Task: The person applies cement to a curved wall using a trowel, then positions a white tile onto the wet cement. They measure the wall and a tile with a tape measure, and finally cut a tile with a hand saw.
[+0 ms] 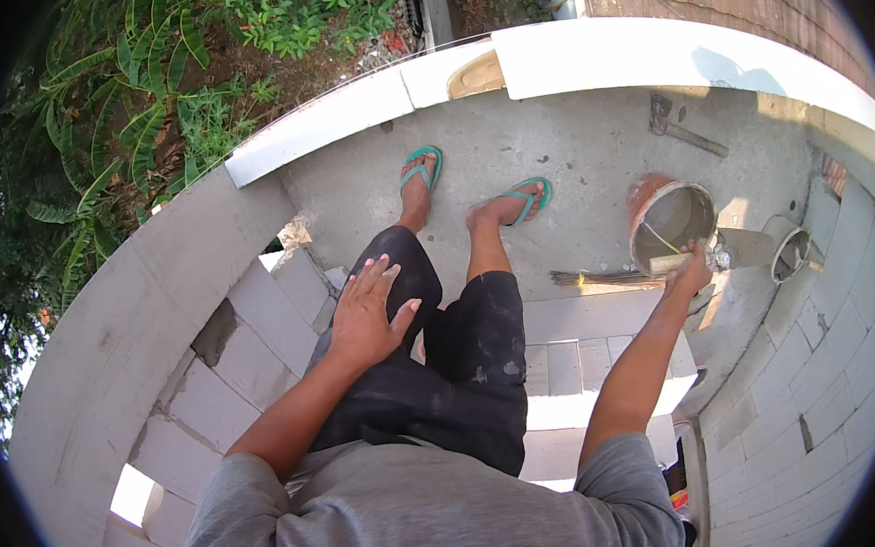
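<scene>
My left hand [365,318] is on or just over my left thigh, fingers spread and holding nothing. At the right, my right hand [691,273] grips the pale wooden handle of a trowel [752,247], its grey metal blade pointing right. The handle lies across the near part of an orange bucket [653,195] with grey wet material and a thin stick inside. Just right of the blade is a small pale bucket [790,250]. A bundle of thin sticks [583,280] lies left of the orange bucket.
My sandalled feet stand on a concrete floor [342,179], bounded by a white parapet [675,53]. Pale block walls [260,324] rise left and right [804,371]. A hatchet-like tool [690,136] lies on the floor. Block steps [563,366] are below me; plants and a tiled roof lie beyond.
</scene>
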The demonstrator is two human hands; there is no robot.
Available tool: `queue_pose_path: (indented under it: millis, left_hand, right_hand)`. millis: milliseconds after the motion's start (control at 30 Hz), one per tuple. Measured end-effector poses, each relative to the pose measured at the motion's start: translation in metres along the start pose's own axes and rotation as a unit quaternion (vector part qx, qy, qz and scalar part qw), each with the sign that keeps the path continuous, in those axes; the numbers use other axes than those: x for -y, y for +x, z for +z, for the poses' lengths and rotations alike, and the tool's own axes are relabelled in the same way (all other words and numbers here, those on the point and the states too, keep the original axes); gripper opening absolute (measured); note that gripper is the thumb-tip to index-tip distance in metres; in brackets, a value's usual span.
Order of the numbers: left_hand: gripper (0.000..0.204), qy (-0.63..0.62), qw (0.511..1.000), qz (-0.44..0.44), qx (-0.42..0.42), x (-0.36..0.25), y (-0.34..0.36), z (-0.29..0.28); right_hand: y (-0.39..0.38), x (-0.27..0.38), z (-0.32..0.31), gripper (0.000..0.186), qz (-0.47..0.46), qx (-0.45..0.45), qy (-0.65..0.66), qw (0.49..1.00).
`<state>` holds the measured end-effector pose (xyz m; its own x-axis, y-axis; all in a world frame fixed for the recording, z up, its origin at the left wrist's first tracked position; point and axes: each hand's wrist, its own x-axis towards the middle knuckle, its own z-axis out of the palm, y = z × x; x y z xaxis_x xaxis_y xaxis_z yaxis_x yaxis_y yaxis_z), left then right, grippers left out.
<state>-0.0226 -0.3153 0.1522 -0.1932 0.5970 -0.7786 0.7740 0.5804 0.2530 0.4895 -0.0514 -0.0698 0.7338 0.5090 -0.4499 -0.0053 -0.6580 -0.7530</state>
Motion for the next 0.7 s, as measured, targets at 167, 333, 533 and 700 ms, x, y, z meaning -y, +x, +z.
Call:
queue_pose_path:
  millis: [167,333,533,700]
  left_hand:
    - [0.063,0.039,0.996,0.057,0.062,0.032,0.004,0.035]
    - [0.063,0.064,0.992,0.082,0.073,0.068,0.006,0.029]
    - [0.064,0.079,0.988,0.112,0.075,0.089,0.006,0.032]
    - [0.066,0.071,0.987,0.106,0.098,0.095,0.000,0.036]
  right_hand:
    - [-0.052,-0.021,-0.018,0.042,-0.034,-0.020,0.012,0.999]
    - [-0.103,-0.027,-0.006,0.046,-0.011,-0.013,0.069,0.998]
    - [-0.212,-0.012,0.037,0.034,-0.005,0.057,0.044,0.997]
    - [-0.271,-0.042,0.066,0.035,-0.029,0.199,-0.051,0.978]
